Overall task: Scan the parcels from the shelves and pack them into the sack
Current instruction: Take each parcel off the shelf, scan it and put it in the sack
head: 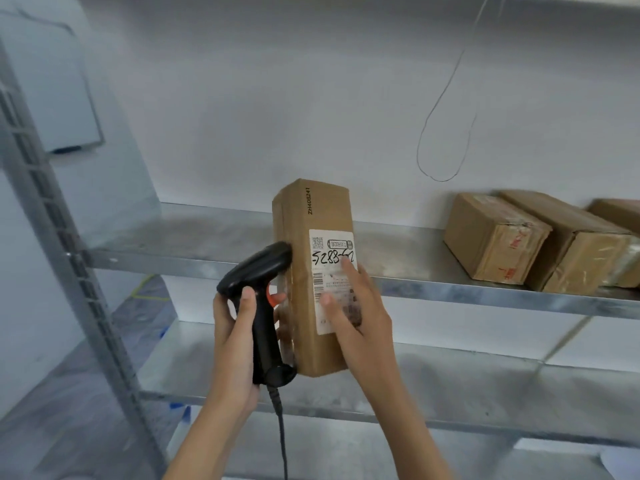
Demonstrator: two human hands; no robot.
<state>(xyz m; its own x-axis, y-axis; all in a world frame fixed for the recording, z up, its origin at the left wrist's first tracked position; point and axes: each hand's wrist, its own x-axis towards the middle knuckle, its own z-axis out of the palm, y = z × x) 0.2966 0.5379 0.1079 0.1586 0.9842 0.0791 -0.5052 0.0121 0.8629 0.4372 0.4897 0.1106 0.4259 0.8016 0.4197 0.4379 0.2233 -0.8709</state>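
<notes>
From my remote view, I see two bare forearms leading to a left hand [232, 336] and a right hand [356, 315]. No sleeve covers either arm within the picture. I observe short, plain fingernails on both hands, relative to the shelf [433, 292] behind.

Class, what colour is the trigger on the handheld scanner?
Orange-red, on the black scanner gripped by the left hand; the head view shows it.
</notes>
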